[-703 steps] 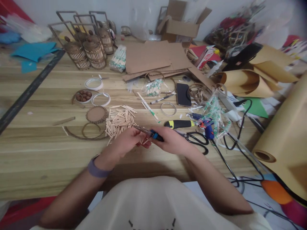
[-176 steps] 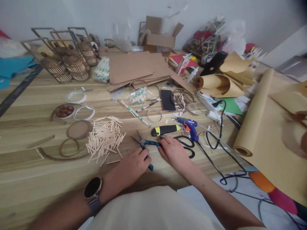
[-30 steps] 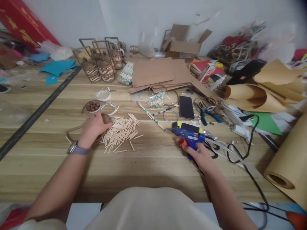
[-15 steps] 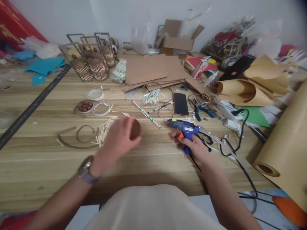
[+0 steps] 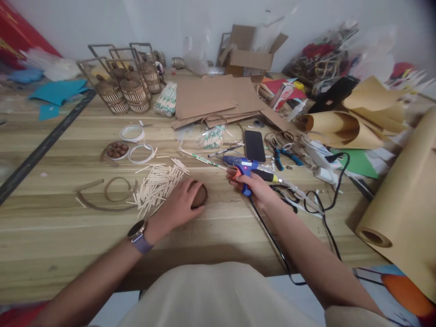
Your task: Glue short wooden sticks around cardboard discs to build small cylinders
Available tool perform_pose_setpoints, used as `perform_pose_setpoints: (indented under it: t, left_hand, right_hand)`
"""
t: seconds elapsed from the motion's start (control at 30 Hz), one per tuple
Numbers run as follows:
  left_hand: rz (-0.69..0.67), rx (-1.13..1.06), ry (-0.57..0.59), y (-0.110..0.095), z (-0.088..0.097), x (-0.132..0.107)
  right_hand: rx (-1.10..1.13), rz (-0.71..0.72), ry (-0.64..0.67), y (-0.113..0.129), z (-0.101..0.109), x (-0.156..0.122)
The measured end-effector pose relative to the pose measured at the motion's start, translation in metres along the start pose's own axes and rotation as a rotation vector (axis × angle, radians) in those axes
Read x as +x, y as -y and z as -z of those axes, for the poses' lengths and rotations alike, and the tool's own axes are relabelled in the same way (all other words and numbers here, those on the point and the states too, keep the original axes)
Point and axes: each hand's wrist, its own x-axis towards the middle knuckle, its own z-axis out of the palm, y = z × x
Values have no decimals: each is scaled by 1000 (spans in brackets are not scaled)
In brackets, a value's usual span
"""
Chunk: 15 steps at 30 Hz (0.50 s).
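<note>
Left hand (image 5: 177,204) apparently around brown disc (image 5: 200,196), right hand (image 5: 256,187) apart

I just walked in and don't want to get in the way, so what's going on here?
Someone is working at a wooden table. Their right hand grips a blue glue gun, its nozzle pointing toward the left side. Their left hand has hold of a round brown piece with a ridged rim. Beside that hand lies a loose pile of short wooden sticks; the pliers lie near the phone.
</note>
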Motion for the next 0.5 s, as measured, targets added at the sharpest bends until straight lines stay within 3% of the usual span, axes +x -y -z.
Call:
perform_pose_setpoints:
  t: [0.1, 0.27, 0.5]
  left_hand:
    - [-20, -17, -2, 9, 2, 4]
    - [-123, -2, 122, 6, 6, 2]
    - [16, 115, 12, -1, 5, -9]
  right_hand:
    - [-12, 55, 4, 0, 5, -8]
    - [-118, 96, 34, -8, 7, -29]
    - [-171, 235, -81, -7, 9, -31]
